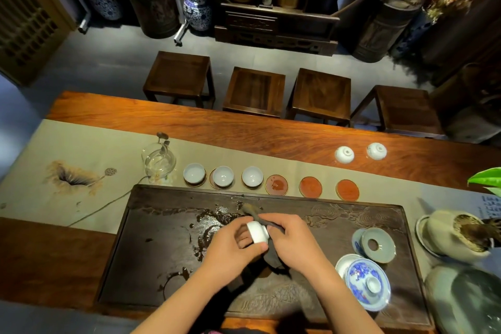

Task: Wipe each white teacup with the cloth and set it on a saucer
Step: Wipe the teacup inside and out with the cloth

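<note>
My left hand grips a white teacup tipped on its side over the dark tea tray. My right hand presses a dark cloth against the cup's mouth. Beyond the tray, three white teacups stand upright on saucers. To their right lie three bare red saucers. Two more white teacups rest upside down on the bare wood at the far right.
A glass pitcher stands left of the cup row. A pale green lid and a blue-and-white gaiwan sit at the tray's right end. A ceramic pot and green leaves are at the right. Several stools line the far side.
</note>
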